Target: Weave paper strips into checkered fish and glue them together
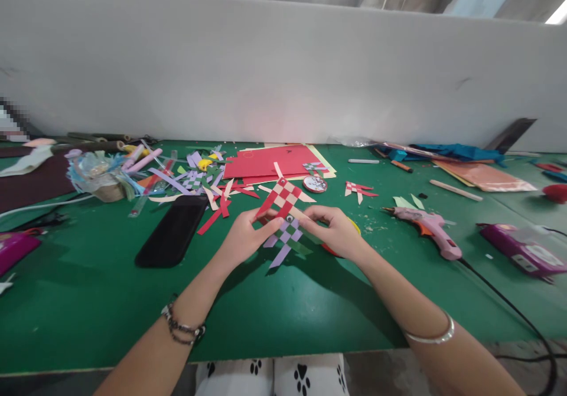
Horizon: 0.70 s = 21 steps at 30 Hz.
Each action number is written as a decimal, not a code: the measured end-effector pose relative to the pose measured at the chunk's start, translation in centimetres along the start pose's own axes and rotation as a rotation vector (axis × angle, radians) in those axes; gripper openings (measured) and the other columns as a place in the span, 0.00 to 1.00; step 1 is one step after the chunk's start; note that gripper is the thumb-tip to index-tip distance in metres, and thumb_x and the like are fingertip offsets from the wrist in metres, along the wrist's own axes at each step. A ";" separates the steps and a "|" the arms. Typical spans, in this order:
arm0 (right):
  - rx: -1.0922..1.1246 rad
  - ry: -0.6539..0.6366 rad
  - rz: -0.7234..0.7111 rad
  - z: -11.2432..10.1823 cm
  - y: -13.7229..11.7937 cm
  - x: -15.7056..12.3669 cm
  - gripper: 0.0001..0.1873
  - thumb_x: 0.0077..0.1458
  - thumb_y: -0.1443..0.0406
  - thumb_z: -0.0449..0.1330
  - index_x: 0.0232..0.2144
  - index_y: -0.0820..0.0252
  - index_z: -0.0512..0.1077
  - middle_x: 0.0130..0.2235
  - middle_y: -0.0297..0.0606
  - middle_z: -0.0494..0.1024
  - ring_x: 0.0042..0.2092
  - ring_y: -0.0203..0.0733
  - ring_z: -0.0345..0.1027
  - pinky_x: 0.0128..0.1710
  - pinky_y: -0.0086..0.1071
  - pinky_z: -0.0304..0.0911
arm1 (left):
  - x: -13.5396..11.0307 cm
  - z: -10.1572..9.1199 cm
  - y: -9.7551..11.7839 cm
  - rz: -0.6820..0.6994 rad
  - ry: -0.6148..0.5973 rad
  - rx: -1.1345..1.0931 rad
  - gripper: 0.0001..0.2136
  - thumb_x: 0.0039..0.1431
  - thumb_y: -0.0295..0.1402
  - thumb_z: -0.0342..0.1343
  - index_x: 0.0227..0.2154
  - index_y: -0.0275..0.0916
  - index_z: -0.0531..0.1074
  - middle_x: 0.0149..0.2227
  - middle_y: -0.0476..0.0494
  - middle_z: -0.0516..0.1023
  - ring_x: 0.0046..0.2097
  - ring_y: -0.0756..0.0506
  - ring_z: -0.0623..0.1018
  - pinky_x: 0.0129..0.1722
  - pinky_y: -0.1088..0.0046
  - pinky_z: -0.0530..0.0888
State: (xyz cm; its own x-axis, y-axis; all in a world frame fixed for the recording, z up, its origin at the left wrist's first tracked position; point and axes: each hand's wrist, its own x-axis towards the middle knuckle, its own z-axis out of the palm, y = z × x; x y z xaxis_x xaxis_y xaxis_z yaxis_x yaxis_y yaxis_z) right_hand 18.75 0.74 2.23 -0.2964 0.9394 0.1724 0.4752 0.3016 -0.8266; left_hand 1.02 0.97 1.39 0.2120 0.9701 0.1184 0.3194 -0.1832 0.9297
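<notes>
Over the middle of the green table (88,301), both of my hands hold woven paper-strip fish. My left hand (246,235) pinches the lower left of a red-and-cream woven fish (283,196) that tilts up and away from me. My right hand (333,230) pinches from the right side, its fingers closed at the spot where a purple-and-green woven fish (286,239) with a small googly eye meets the red one. The purple fish's strips hang down between my hands.
A black phone (173,230) lies left of my hands. Loose paper strips and scraps (190,177) litter the back left; red paper sheets (270,161) lie behind. A pink glue gun (427,226) with a cord lies right, a purple box (522,248) beyond it.
</notes>
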 end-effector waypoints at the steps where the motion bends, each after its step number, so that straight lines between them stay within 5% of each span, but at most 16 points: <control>1: -0.005 0.003 -0.003 0.0 0.0 0.0 0.11 0.48 0.60 0.52 0.21 0.61 0.66 0.23 0.31 0.65 0.25 0.31 0.54 0.25 0.26 0.52 | 0.0 0.0 0.0 -0.012 0.017 0.003 0.09 0.46 0.38 0.53 0.26 0.38 0.72 0.28 0.47 0.77 0.29 0.46 0.74 0.27 0.74 0.70; 9: -0.013 0.020 -0.016 0.0 0.2 0.0 0.11 0.49 0.60 0.52 0.22 0.61 0.67 0.23 0.32 0.67 0.25 0.32 0.55 0.25 0.26 0.52 | 0.2 -0.3 -0.2 0.062 0.162 0.095 0.12 0.50 0.41 0.49 0.25 0.39 0.70 0.26 0.48 0.75 0.28 0.47 0.73 0.27 0.75 0.67; 16: 0.013 -0.004 -0.047 0.0 -0.1 -0.2 0.10 0.49 0.61 0.52 0.22 0.61 0.66 0.24 0.32 0.67 0.26 0.32 0.56 0.26 0.26 0.53 | 0.9 -0.6 -0.8 0.057 0.401 -0.274 0.08 0.49 0.37 0.50 0.22 0.40 0.62 0.21 0.54 0.65 0.22 0.53 0.65 0.24 0.79 0.64; 21: 0.015 -0.034 -0.083 -0.1 -0.4 -0.3 0.10 0.49 0.62 0.51 0.21 0.60 0.65 0.24 0.32 0.66 0.26 0.32 0.56 0.26 0.25 0.53 | 0.8 -0.8 -1.0 0.010 0.308 -0.306 0.18 0.53 0.43 0.43 0.13 0.40 0.58 0.15 0.53 0.60 0.21 0.52 0.62 0.24 0.77 0.62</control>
State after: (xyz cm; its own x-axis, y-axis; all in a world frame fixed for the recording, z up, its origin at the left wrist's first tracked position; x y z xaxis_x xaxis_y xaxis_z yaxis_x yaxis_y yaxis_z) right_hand 18.71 0.38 2.56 -0.3624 0.9051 0.2222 0.4351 0.3752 -0.8185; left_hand 0.11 2.10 0.83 -0.0866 0.9792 0.1835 0.0207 -0.1824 0.9830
